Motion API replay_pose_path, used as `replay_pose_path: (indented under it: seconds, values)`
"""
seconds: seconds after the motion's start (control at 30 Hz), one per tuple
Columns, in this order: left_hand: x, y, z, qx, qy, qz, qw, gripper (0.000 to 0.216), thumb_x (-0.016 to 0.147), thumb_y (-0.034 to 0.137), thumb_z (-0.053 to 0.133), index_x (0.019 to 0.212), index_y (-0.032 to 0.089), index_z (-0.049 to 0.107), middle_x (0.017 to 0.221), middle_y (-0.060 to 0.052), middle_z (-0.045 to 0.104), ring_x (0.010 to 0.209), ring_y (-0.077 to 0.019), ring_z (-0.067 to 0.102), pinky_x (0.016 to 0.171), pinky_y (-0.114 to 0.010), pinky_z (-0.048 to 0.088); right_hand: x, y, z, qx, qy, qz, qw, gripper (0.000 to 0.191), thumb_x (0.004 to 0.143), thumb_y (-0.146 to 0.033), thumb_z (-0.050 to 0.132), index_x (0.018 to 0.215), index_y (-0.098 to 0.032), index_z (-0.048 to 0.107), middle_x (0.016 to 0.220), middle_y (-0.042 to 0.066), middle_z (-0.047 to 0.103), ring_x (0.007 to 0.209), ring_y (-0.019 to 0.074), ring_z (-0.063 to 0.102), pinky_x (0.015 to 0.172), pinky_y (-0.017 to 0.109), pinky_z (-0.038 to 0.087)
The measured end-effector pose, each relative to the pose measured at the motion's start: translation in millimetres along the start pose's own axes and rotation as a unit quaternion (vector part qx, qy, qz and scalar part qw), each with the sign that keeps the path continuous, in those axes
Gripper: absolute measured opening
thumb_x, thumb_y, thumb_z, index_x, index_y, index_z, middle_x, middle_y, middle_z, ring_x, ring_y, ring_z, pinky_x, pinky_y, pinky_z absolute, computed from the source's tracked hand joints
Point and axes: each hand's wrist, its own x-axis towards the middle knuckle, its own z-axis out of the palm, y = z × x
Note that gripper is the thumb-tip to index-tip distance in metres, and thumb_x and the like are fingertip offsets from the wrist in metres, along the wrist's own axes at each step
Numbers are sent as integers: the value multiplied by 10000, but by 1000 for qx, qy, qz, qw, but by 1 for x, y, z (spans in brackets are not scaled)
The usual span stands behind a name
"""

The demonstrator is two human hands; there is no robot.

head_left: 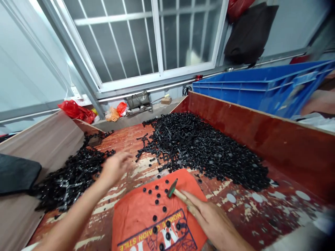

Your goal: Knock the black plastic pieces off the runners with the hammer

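Note:
My right hand (206,212) is closed around the wooden handle of a small hammer (183,198). The hammer's dark and green head lies over an orange-red printed sheet (136,216). Several small black round caps (164,209) are scattered on that sheet, most of them left of and below the hammer head. To the left, my left hand (116,167) is over the worn red board, somewhat blurred, with its fingers stretched to the right and nothing visible in them. It is near a heap of black linked plastic pieces (78,170).
A large pile of small black parts (199,146) lies along the red side board (248,129). Beyond it stands a blue crate (235,90). Red plastic bags (78,111) sit by the far left edge, under a barred window. Pale discs (257,197) lie at the right.

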Motion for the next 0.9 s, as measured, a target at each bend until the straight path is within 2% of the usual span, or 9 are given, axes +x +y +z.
replay_pose_path:
  seconds: [0.03, 0.07, 0.13, 0.27, 0.37, 0.5, 0.67, 0.77, 0.9]
  values:
    - [14, 17, 28, -26, -46, 33, 998, 205, 842, 269, 549, 985, 238, 692, 1105, -72, 722, 1039, -234, 635, 921, -324, 448, 1, -1, 0, -7, -2, 0, 1000, 452, 1025, -360, 346, 1449, -505, 410, 1396, -44, 577, 1151, 267, 650, 962, 471, 532]
    - [27, 33, 53, -47, -64, 16, 997, 182, 837, 238, 564, 970, 242, 688, 1122, -74, 718, 1089, -238, 617, 961, -329, 424, 1, -2, 0, -13, -5, 1, 1000, 450, 1026, -364, 338, 1446, -505, 418, 1384, -44, 588, 1137, 266, 659, 951, 463, 540]
    - [52, 57, 91, -56, -60, -18, 996, 153, 835, 232, 581, 965, 218, 662, 1076, -105, 717, 1070, -258, 621, 938, -349, 428, 2, -4, 0, -27, -10, 1, 1000, 444, 1021, -367, 345, 1436, -483, 454, 1311, -28, 649, 1078, 271, 690, 915, 448, 561]
    - [79, 73, 125, -97, -50, -88, 990, 259, 741, 173, 682, 982, 183, 590, 914, -109, 694, 951, -270, 639, 820, -349, 448, 2, -4, 4, -62, -6, 0, 998, 443, 1000, -339, 377, 1406, -459, 506, 1142, -15, 740, 952, 276, 736, 829, 430, 594]
    - [75, 64, 123, -179, -60, -102, 977, 387, 723, 166, 689, 1080, 199, 544, 745, 2, 615, 753, -182, 624, 694, -275, 450, 1, -3, 8, -65, 15, 0, 998, 457, 979, -302, 414, 1402, -441, 517, 1081, -2, 762, 917, 275, 744, 780, 403, 602]
    - [37, 49, 97, -310, -83, -110, 941, 439, 794, 299, 635, 1195, 197, 488, 677, 82, 497, 539, -91, 513, 551, -207, 428, -1, 2, 6, -27, 30, -4, 999, 447, 973, -292, 419, 1376, -435, 547, 1030, 1, 774, 865, 259, 745, 724, 372, 592]
    - [-35, 59, 68, -593, -65, -173, 784, 436, 689, 350, 804, 1002, 209, 537, 656, 97, 526, 446, -27, 443, 438, -140, 338, 6, -4, -2, 56, 34, 13, 998, 275, 945, -312, 475, 1075, -305, 717, 747, -9, 723, 653, 199, 667, 599, 282, 530]
    - [-68, 79, 66, -651, -40, -215, 727, 459, 637, 320, 862, 935, 203, 534, 639, 86, 579, 451, -41, 518, 432, -136, 370, 17, -28, -4, 109, 36, 16, 993, 167, 911, -329, 544, 906, -251, 691, 747, -14, 688, 666, 177, 625, 602, 261, 502]
    - [-95, 103, 78, -704, -22, -246, 666, 445, 626, 312, 873, 903, 190, 547, 598, 75, 586, 468, -55, 542, 477, -153, 439, 30, -62, 4, 192, 6, -8, 981, 142, 866, -311, 606, 974, -234, 656, 830, -15, 687, 723, 167, 611, 639, 255, 491]
